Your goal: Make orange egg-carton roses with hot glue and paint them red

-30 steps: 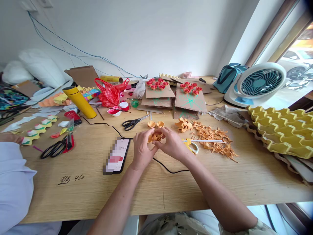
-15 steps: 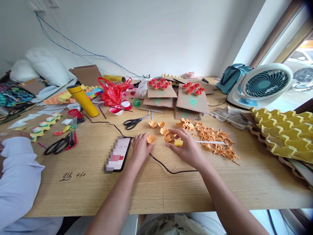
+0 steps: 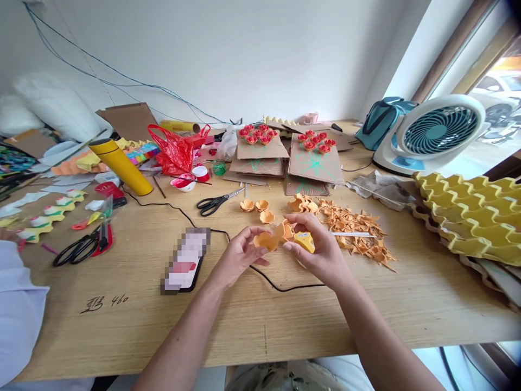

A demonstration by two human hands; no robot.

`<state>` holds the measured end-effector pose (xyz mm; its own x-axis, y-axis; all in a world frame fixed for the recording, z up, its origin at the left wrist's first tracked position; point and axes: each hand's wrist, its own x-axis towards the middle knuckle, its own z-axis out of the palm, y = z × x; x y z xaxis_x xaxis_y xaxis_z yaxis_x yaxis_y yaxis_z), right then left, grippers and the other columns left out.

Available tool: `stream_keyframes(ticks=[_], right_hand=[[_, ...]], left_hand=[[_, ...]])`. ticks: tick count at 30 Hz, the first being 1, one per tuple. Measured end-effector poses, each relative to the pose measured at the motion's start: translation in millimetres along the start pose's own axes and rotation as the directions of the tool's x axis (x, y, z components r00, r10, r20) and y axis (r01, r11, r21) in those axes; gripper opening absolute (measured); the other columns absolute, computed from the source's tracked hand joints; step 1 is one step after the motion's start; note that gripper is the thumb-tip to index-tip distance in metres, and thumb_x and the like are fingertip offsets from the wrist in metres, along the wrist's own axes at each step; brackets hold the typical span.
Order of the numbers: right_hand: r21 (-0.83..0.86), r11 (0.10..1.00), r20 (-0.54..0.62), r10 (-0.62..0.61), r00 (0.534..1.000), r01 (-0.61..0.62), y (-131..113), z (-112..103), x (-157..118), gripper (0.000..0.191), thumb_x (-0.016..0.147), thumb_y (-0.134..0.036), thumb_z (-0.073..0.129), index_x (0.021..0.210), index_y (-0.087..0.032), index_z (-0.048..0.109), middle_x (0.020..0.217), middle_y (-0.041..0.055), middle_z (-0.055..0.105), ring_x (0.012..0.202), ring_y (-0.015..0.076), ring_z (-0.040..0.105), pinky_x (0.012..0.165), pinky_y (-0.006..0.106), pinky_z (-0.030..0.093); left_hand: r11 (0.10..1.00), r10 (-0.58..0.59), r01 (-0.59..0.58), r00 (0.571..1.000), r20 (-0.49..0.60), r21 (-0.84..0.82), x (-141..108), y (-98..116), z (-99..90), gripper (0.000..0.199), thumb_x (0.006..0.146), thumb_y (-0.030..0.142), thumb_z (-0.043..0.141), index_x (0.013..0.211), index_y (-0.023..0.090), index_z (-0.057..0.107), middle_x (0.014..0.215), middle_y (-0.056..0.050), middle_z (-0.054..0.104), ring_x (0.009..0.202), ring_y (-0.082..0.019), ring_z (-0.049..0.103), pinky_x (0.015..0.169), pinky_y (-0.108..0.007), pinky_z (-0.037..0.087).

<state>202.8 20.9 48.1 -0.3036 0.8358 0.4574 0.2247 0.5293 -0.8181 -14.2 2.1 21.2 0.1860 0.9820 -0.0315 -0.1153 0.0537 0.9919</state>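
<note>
My left hand (image 3: 240, 252) grips a scalloped orange egg-carton cup (image 3: 264, 240), shaped like a flower. My right hand (image 3: 319, 244) pinches a second orange cup (image 3: 287, 230) by its edge, tilted and against the first. Between my right thumb and fingers shows a yellow tool (image 3: 305, 240), partly hidden, and a white stick (image 3: 356, 234) lies beyond that hand. Just past my hands stand three loose orange cups (image 3: 262, 205) on the table. A black cord (image 3: 277, 285) runs under my hands.
Orange scraps (image 3: 354, 228) are heaped to the right, near yellow egg trays (image 3: 468, 217). Scissors (image 3: 220, 203), a phone (image 3: 187, 260) and a yellow bottle (image 3: 126, 168) lie or stand left. Cardboard pieces (image 3: 315, 165) bear red flowers. A fan (image 3: 439, 133) stands right; a person's sleeve (image 3: 20, 309) is left.
My hands have come together, and the two orange cups, apart before, now meet. The left cup has been raised and shifted right. The view has swung slightly right.
</note>
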Motion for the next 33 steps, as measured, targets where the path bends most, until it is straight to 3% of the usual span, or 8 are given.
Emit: stream_keyframes(ticks=[5, 11, 15, 22, 33], right_hand=[[-0.016, 0.997, 0.052, -0.072, 0.996, 0.073, -2.4, -1.2, -2.2, 0.039, 0.093, -0.035, 0.073, 0.129, -0.028, 0.061, 0.115, 0.0064, 0.061, 0.100, 0.0214, 0.061, 0.090, 0.038, 0.055], [-0.132, 0.985, 0.114, -0.099, 0.989, 0.114, -6.2, 2.8, -4.0, 0.039, 0.093, -0.026, 0.070, 0.130, -0.028, 0.059, 0.119, 0.0090, 0.061, 0.109, 0.0252, 0.063, 0.091, 0.041, 0.057], [-0.177, 0.969, 0.177, -0.144, 0.974, 0.175, -6.5, 6.0, -4.4, 0.041, 0.093, -0.023, 0.070, 0.133, -0.029, 0.058, 0.119, 0.0094, 0.062, 0.114, 0.0271, 0.063, 0.095, 0.043, 0.056], [-0.317, 0.920, 0.210, -0.169, 0.963, 0.230, -2.8, 11.6, -5.5, 0.045, 0.093, -0.021, 0.071, 0.135, -0.029, 0.057, 0.119, 0.0104, 0.063, 0.110, 0.0294, 0.062, 0.091, 0.046, 0.053], [-0.387, 0.897, 0.208, -0.142, 0.968, 0.215, 2.3, 16.6, -6.7, 0.045, 0.093, -0.023, 0.072, 0.135, -0.029, 0.057, 0.117, 0.0097, 0.065, 0.107, 0.0294, 0.063, 0.090, 0.046, 0.051]], left_hand=[[0.999, 0.004, -0.002, 0.999, 0.048, -0.049, -1.6, -4.4, 9.7, 0.051, 0.078, 0.035, 0.087, 0.121, 0.025, 0.061, 0.116, -0.004, 0.067, 0.089, -0.016, 0.067, 0.066, -0.025, 0.062], [0.999, 0.025, -0.024, 0.999, 0.031, -0.021, -2.3, -6.0, 14.1, 0.051, 0.074, 0.027, 0.089, 0.120, 0.021, 0.067, 0.120, -0.006, 0.071, 0.108, -0.020, 0.066, 0.095, -0.030, 0.055], [1.000, 0.005, -0.004, 0.999, 0.051, -0.022, -2.4, -6.7, 15.9, 0.057, 0.074, 0.025, 0.087, 0.126, 0.020, 0.063, 0.126, -0.009, 0.070, 0.114, -0.024, 0.067, 0.102, -0.036, 0.053], [0.999, 0.042, -0.041, 0.998, 0.052, -0.031, -3.1, -5.1, 17.4, 0.058, 0.079, 0.017, 0.079, 0.133, 0.021, 0.060, 0.142, -0.010, 0.063, 0.131, -0.026, 0.061, 0.112, -0.036, 0.048], [0.997, 0.077, -0.078, 0.996, 0.039, 0.013, -3.4, -6.1, 20.4, 0.050, 0.082, 0.015, 0.076, 0.129, 0.020, 0.061, 0.131, -0.010, 0.068, 0.127, -0.026, 0.063, 0.110, -0.036, 0.049]])
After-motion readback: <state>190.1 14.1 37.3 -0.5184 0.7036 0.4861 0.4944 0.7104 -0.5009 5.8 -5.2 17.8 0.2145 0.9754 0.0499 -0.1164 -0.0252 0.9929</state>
